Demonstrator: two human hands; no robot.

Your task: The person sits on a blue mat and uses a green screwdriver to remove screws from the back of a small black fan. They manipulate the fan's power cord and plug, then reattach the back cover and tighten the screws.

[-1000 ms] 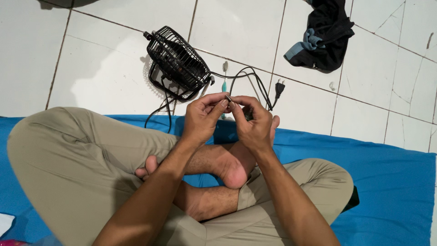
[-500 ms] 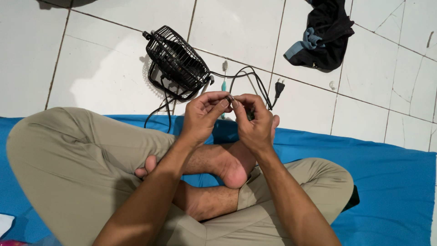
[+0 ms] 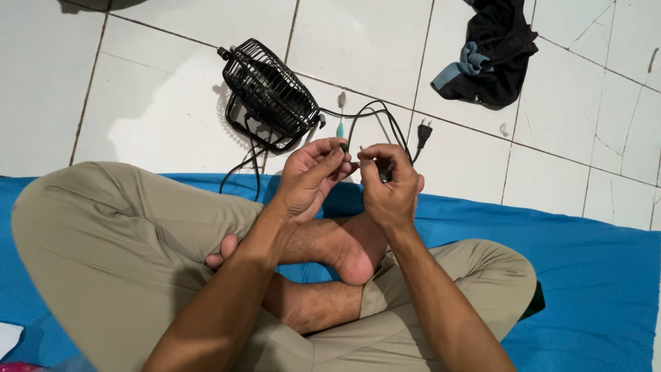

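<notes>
Just above the crossed legs, over the near edge of the blue mat (image 3: 592, 275), both hands meet w/ fingertips almost touching. Left hand (image 3: 311, 178) pinches the black cord (image 3: 375, 117) near its cut end, thumb and forefinger pressed together on it; right hand (image 3: 389, 186) is curled, pinching a thin wire end, and seems to cup a small dark part in the palm, can't tell what. Gap between the two pinches is tiny, wire axis runs roughly left-right btw the hands. From there the cord loops away over the white tile floor (image 3: 172, 117) toward the small black fan (image 3: 270, 93), lying tilted just beyond the left hand, so left is nearer the fan. Plug (image 3: 424, 131) lies on the tile just beyond the right hand. Dark cloth (image 3: 492, 52) sits well apart, far right corner of the floor.
</notes>
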